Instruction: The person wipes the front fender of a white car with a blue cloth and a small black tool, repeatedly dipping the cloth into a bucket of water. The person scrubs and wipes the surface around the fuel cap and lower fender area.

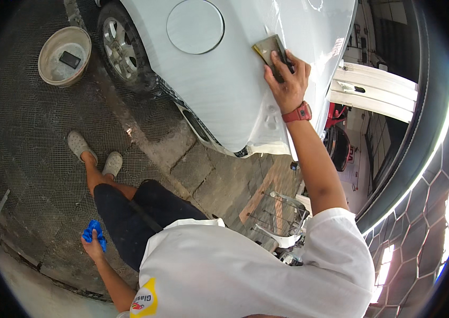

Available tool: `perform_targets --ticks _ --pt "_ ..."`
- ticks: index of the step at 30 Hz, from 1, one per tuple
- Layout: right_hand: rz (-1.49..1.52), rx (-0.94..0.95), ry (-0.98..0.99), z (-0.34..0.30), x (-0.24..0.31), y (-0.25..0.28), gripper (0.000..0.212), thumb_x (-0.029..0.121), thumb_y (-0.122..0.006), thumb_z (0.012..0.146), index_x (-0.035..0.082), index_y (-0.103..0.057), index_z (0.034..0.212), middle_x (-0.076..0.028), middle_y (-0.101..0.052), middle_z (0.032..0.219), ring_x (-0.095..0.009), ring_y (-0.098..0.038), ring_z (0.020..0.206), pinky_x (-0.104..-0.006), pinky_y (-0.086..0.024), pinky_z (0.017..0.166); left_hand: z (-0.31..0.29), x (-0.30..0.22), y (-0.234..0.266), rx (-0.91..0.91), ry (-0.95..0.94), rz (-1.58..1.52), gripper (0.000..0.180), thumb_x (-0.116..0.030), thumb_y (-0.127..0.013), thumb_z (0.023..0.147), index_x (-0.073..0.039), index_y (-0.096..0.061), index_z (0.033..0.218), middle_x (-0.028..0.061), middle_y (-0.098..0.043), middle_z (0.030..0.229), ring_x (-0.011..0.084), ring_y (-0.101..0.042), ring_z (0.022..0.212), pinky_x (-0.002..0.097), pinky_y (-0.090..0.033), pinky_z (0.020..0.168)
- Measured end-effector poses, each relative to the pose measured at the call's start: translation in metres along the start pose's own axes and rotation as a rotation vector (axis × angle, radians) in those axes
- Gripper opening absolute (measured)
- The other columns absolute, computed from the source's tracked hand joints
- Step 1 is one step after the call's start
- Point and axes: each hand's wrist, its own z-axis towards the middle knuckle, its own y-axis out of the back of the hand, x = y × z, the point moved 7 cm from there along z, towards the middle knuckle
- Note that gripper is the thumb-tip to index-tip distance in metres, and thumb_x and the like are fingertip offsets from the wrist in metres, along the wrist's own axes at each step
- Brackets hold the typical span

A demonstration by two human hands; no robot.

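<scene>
My right hand (290, 87), with a red watch on its wrist, presses a dark sanding block (265, 46) with a yellowish edge against the pale grey rear body panel (224, 90) of a car. The fingers lie bent over the block's top. A round fuel flap (195, 26) lies to the left of it on the same panel, which looks wet and shiny in places. Low at the left, away from the car, my left hand (94, 247) is closed around a crumpled blue cloth (99, 228). What the cloth's folds hide cannot be seen.
A round beige tub (46, 58) with a dark block (69, 59) in it stands beside the car's wheel (119, 47). Dark textured matting (39, 153) covers the floor at my feet. A wire rack (274, 212) stands behind the bumper; a white panel (375, 90) is at the right.
</scene>
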Motion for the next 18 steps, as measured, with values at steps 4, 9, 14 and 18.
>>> perform_targets --ticks 4,9,14,18 --pt "-0.008 -0.181 -0.048 0.082 -0.023 -0.011 0.037 0.027 -0.092 0.087 0.020 -0.089 0.123 -0.014 -0.074 0.124 -0.037 -0.065 0.109 -0.0470 -0.057 0.098 0.000 -0.005 -0.007 0.019 0.005 -0.051 0.075 -0.047 -0.089 0.097 0.001 -0.064 0.149 0.0179 -0.075 0.137 0.0327 -0.073 0.122 0.0466 -0.055 0.111" --pt "0.006 -0.056 -0.048 0.025 -0.012 -0.006 0.043 0.020 -0.095 0.084 0.022 -0.089 0.126 -0.014 -0.074 0.128 -0.035 -0.066 0.112 -0.0456 -0.058 0.099 -0.004 0.007 -0.015 0.091 0.090 -0.081 0.078 -0.046 -0.091 0.096 0.004 -0.064 0.149 0.0200 -0.076 0.137 0.0353 -0.073 0.123 0.0480 -0.056 0.110" --pt "-0.015 0.008 -0.067 -0.001 -0.026 0.013 0.046 0.021 -0.096 0.083 0.020 -0.088 0.128 -0.016 -0.074 0.128 -0.035 -0.067 0.116 -0.0459 -0.058 0.101 -0.004 -0.001 -0.005 -0.024 -0.013 -0.055 0.067 -0.039 -0.089 0.098 0.002 -0.066 0.146 0.0169 -0.077 0.132 0.0313 -0.075 0.117 0.0450 -0.059 0.105" --pt "-0.011 -0.178 -0.089 0.078 -0.034 0.001 0.038 0.025 -0.091 0.090 0.017 -0.087 0.127 -0.016 -0.073 0.121 -0.039 -0.064 0.115 -0.0482 -0.055 0.101 -0.001 0.002 -0.015 0.087 0.052 -0.072 0.065 -0.038 -0.089 0.099 0.004 -0.067 0.144 0.0197 -0.076 0.137 0.0324 -0.075 0.119 0.0447 -0.058 0.108"
